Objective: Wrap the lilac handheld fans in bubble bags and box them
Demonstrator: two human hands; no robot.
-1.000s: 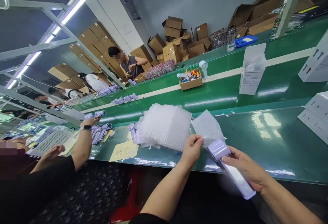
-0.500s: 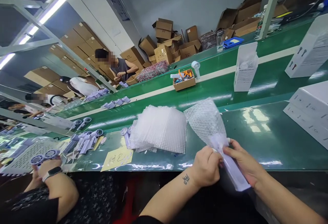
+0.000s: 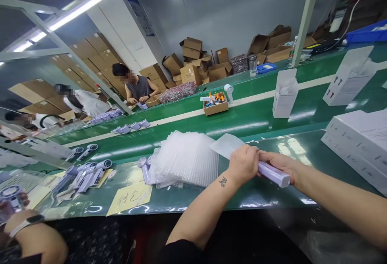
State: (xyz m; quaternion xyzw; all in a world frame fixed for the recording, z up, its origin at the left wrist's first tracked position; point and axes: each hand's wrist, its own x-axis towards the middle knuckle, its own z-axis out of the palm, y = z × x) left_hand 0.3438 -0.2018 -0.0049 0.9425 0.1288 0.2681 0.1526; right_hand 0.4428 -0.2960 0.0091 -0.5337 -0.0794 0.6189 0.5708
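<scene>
My right hand (image 3: 282,164) is closed around the lavender handle of a handheld fan (image 3: 273,174), whose end points toward the lower right. My left hand (image 3: 244,162) grips a bubble wrap bag (image 3: 225,145) at the fan's other end; the fan's head is hidden by the hand and bag. Just left of my hands lies a fanned-out stack of bubble wrap bags (image 3: 187,159). Another lavender fan (image 3: 143,169) lies at that stack's left edge.
Several white boxes (image 3: 356,147) stand on the right. A small carton of parts (image 3: 216,104) and an upright fan (image 3: 229,92) are on the green conveyor. A yellow note (image 3: 130,197) and more fans (image 3: 90,173) lie leftward. A co-worker's arm (image 3: 33,231) is at lower left.
My hands have moved up with the fan and bag. The bag, puffed out before, now looks flatter, and the fan lies closer to level. The co-worker's hands moved left in view.
</scene>
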